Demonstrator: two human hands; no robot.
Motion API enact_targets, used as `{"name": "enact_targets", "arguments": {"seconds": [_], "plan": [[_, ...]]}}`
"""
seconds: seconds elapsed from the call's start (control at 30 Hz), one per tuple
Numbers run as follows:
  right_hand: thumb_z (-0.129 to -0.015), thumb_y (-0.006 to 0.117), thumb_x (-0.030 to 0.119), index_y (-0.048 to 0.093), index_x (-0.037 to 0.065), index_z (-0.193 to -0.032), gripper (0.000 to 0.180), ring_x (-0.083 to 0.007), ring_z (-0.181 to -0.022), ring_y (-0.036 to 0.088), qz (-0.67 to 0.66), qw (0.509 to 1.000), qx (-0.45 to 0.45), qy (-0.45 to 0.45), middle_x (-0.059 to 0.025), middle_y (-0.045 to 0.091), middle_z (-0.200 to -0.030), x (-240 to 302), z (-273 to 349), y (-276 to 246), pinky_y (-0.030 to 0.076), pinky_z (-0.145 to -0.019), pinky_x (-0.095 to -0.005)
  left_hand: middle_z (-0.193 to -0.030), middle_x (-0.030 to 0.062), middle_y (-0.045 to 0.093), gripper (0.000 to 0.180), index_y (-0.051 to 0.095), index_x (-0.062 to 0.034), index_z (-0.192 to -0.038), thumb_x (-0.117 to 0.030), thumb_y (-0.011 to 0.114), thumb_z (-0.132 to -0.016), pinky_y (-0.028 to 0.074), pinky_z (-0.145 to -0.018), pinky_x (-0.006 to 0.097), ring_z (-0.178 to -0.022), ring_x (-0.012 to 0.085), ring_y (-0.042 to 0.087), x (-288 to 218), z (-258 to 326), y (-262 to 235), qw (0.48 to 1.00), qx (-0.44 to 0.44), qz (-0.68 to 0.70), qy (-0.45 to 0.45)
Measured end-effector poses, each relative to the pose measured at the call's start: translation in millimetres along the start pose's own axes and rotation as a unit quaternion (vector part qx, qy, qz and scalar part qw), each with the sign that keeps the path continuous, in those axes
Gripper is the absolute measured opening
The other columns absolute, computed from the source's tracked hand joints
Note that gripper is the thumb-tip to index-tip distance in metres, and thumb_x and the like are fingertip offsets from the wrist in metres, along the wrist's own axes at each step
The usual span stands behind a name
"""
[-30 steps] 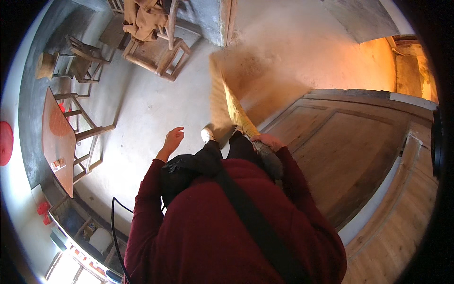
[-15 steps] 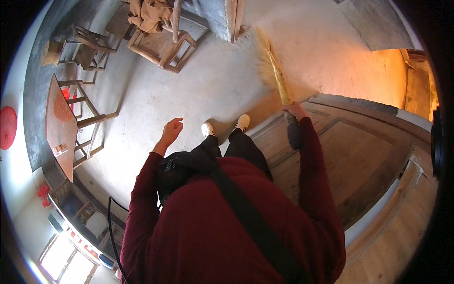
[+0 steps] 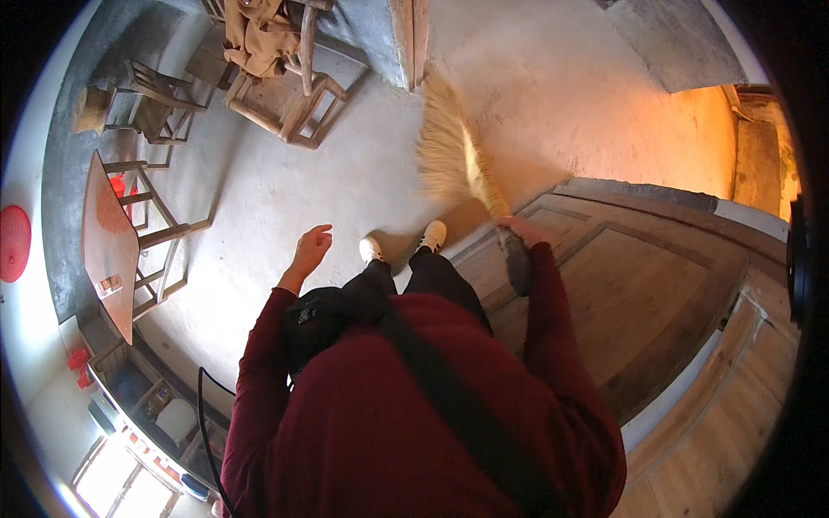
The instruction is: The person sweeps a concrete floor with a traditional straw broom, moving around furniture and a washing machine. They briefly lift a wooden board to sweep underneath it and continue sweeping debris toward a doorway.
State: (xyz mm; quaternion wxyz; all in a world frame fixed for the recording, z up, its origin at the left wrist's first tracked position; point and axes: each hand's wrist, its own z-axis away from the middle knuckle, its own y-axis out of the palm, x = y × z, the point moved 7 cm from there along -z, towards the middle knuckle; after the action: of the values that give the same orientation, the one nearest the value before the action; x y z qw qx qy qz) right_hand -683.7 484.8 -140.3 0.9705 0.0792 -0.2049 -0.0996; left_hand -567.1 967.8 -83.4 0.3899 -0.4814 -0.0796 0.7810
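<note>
A straw broom is gripped near its dark handle end by my right hand. Its bristles fan out toward the far left, low over the floor; whether they touch it I cannot tell. The handle's dark end hangs back beside my right sleeve. My left hand is held out over the floor ahead of my left hip, fingers loosely bent and apart, with nothing in it. My white shoes stand between the two hands.
A wooden panelled door fills the right side. At the far left stand a wooden chair draped with brown cloth and a smaller chair. Left is a table on wooden legs. A wall end juts in beyond the broom.
The broom's bristles have swept to the left and spread wider. My right hand has come nearer and slightly left. My left hand has dropped slightly nearer.
</note>
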Motion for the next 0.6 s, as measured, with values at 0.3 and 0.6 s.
{"name": "enact_targets", "arguments": {"seconds": [0.3, 0.6], "plan": [[-0.067, 0.069, 0.024, 0.06, -0.002, -0.083, 0.032, -0.0138, -0.059, 0.053, 0.198, 0.95, -0.171, -0.172, -0.0046, 0.058, -0.07, 86.0, -41.4, -42.3, 0.044, -0.052, -0.0292, -0.085, 0.011, 0.065, 0.031, 0.056, -0.0052, -0.11, -0.015, 0.056, -0.08, 0.048, -0.071, 0.029, -0.078, 0.0174, 0.062, -25.1, -6.0, 2.6, 1.0, -0.006, 0.0, 0.023], [-0.071, 0.066, 0.023, 0.06, 0.0, -0.088, 0.029, -0.0132, -0.06, 0.054, -0.005, 0.999, 0.005, -0.037, -0.0055, 0.059, -0.071, 24.5, -39.3, 52.5, 0.043, -0.053, -0.0277, -0.092, 0.0117, 0.063, 0.031, 0.054, -0.0043, -0.112, -0.012, 0.055, -0.082, 0.048, -0.075, 0.028, -0.084, 0.0172, 0.061, -74.7, -68.0, -6.5, 0.996, 0.042, -0.011, 0.081]]}}
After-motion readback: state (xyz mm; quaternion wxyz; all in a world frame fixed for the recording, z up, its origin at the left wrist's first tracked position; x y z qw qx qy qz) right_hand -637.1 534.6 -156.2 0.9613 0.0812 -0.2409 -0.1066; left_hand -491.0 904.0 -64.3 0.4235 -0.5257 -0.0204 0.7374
